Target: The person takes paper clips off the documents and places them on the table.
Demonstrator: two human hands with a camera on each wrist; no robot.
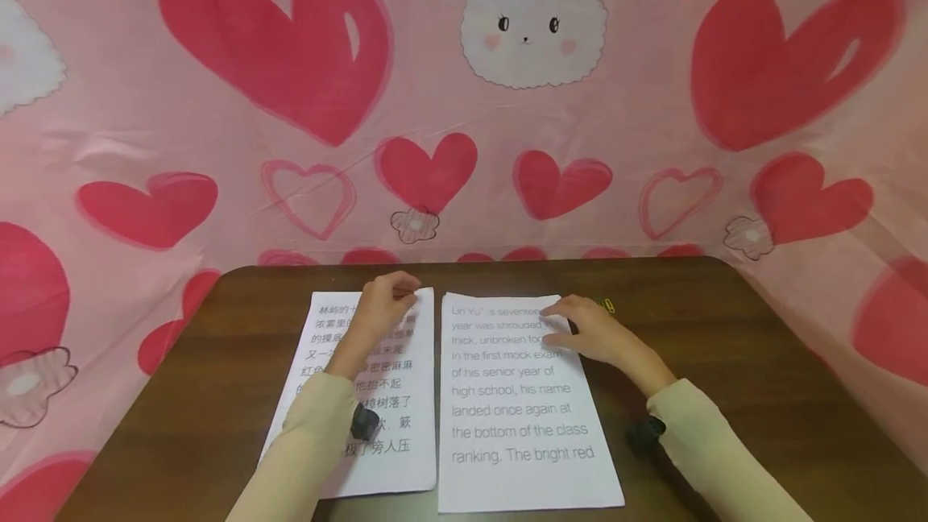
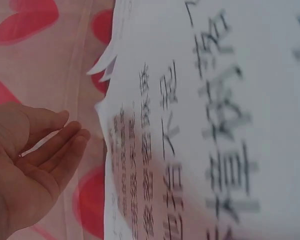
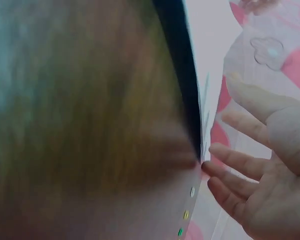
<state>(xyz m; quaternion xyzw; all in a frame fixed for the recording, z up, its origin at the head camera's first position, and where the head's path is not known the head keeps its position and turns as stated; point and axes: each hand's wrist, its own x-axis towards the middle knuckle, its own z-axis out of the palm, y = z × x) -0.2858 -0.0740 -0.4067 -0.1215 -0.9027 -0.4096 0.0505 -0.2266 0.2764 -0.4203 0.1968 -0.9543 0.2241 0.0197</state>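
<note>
A stack of white sheets printed with Chinese characters (image 1: 395, 470) lies on the left, its sheet corners lifted apart in the left wrist view. My left hand (image 1: 379, 311) is over its top part, fingers loosely bent with nothing between them. Beside it on the right lies a white sheet with printed English text (image 1: 522, 483). Across its upper right edge reaches my right hand (image 1: 596, 329), fingers spread and thumb apart. In the right wrist view a fingertip is close to the paper's edge; whether it touches cannot be told.
The sheets lie on a dark brown wooden table (image 1: 217, 361). Several small coloured paper clips (image 3: 186, 214) are past the right hand, near the far edge. A pink cloth with red hearts and a rabbit (image 1: 534, 31) hangs behind the table.
</note>
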